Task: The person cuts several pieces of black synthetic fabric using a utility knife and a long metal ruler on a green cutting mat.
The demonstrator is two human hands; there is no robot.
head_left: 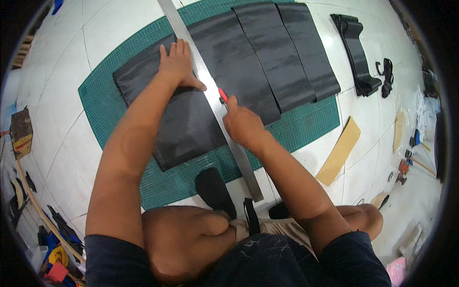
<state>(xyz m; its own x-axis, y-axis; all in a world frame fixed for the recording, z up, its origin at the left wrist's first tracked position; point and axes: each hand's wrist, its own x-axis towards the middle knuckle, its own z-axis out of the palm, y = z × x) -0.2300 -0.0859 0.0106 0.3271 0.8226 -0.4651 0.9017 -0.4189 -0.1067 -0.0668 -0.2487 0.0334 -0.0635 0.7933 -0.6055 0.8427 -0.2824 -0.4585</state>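
My left hand point(178, 66) lies flat, fingers spread, on a black fabric sheet point(181, 119) and presses against a long metal ruler point(210, 95) laid across it. Closed around a red-handled cutter point(223, 95), my right hand point(243, 125) holds its tip against the ruler's right edge. The fabric rests on a green cutting mat point(306, 122) spread on the white tiled floor. Several cut black strips point(277, 52) overlap on the mat to the right of the ruler.
A folded black strap bundle point(356, 45) and a small black clip point(386, 74) lie on the tiles at the right. A tan cardboard strip point(340, 150) sits near the mat's corner. Tools and clutter line the right and lower left edges. My bent knees fill the foreground.
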